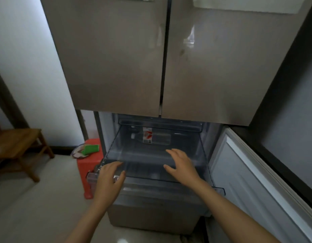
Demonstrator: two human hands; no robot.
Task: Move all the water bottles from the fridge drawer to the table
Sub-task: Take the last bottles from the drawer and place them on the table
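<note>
A clear plastic fridge drawer [203, 155] is pulled out below the two shut upper fridge doors. One clear water bottle [151, 137] with a red and white label lies on its side at the back of the drawer. My left hand [108, 178] rests on the drawer's front left rim, fingers spread. Over the front right part of the drawer hovers my right hand [182, 166], fingers apart and holding nothing. The bottle lies well behind both hands.
The lower right fridge door [253, 181] stands open to the right. A red plastic stool [89, 162] with a green item on a plate stands left of the fridge. A wooden stool [16, 146] is at the far left on the pale floor.
</note>
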